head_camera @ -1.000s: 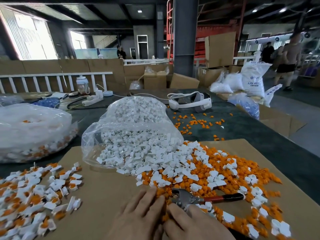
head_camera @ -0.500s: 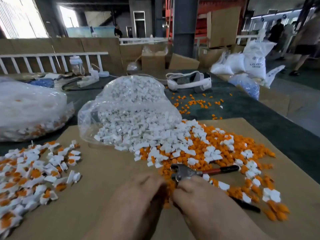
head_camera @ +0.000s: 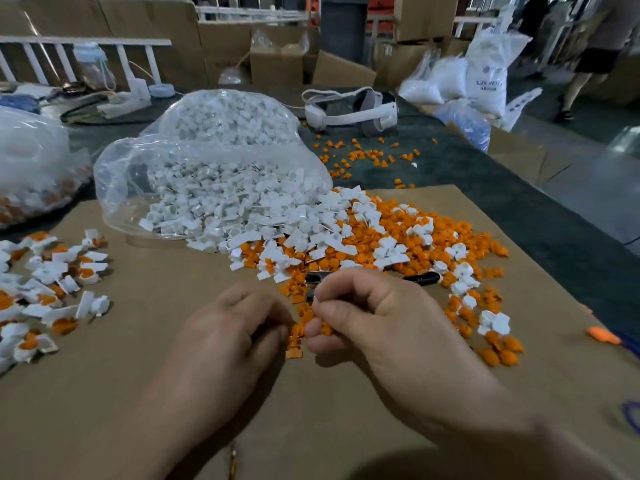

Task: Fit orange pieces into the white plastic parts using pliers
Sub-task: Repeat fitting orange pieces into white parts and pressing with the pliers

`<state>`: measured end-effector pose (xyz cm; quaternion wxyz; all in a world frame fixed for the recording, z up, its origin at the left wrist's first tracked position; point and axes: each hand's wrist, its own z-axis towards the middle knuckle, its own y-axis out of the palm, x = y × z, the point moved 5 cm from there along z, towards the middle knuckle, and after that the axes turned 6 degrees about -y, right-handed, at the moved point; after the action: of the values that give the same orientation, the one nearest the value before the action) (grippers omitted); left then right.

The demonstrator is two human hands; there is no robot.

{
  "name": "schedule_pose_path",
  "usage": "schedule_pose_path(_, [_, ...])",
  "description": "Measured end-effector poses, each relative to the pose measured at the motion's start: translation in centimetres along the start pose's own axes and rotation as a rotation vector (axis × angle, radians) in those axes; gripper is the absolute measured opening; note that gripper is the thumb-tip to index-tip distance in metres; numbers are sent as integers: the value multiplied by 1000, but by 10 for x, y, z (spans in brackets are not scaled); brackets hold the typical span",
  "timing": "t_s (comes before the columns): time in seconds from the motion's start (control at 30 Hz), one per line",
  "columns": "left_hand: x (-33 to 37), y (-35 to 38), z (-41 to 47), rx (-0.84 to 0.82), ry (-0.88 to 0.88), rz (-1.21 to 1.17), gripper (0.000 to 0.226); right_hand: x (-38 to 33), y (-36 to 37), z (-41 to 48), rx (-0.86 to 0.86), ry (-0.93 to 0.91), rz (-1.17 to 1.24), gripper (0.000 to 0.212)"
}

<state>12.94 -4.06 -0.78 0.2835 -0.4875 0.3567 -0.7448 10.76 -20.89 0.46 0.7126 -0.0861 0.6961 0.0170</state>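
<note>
A heap of loose orange pieces mixed with white plastic parts lies on the brown cardboard sheet. My left hand and my right hand meet just in front of the heap, fingers curled, pinching orange pieces between their fingertips. One orange piece lies right under them. The pliers lie behind my right hand, mostly hidden; only a dark handle end and a bit of the jaws show. Neither hand holds the pliers.
A clear bag of white parts spills onto the cardboard. Fitted white-and-orange parts lie at the left. Another filled bag sits far left, a white headset at the back. Stray orange pieces dot the dark table. A person walks at the far right.
The view tipped down and moved closer. My hands lifted off the heap's edge and drew together toward me, now pinching orange pieces; my right hand now covers most of the pliers.
</note>
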Motion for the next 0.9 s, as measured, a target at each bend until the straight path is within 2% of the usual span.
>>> schedule_pose_path(0.07, [-1, -2, -1, 49, -17, -40, 5, 5, 1, 2, 0, 93, 210, 24])
schedule_pose_path(0.2, [-1, -5, -5, 112, -43, -80, 9, 8, 6, 5, -46, 218, 641, 23])
schedule_pose_path(0.33, [1, -5, -8, 93, -64, -109, 10, 2, 6, 3, -111, 217, 806, 34])
schedule_pose_path(0.43, [3, -3, -10, 9, -43, -93, 13, 2, 4, 3, -138, 174, 687, 40])
schedule_pose_path(0.57, [7, -6, -11, 42, -41, -137, 14, 8, 2, 4, -120, 92, 278, 36])
schedule_pose_path(0.7, [13, -15, -13, 157, -19, -228, 22, 9, 2, 3, -139, 85, 241, 31])
schedule_pose_path(0.8, [18, -12, -13, 151, -9, -233, 26, 9, 2, 3, -111, 76, 182, 26])
schedule_pose_path(0.9, [17, -6, -9, 93, -14, -208, 17, 3, 1, 2, -31, -24, -168, 25])
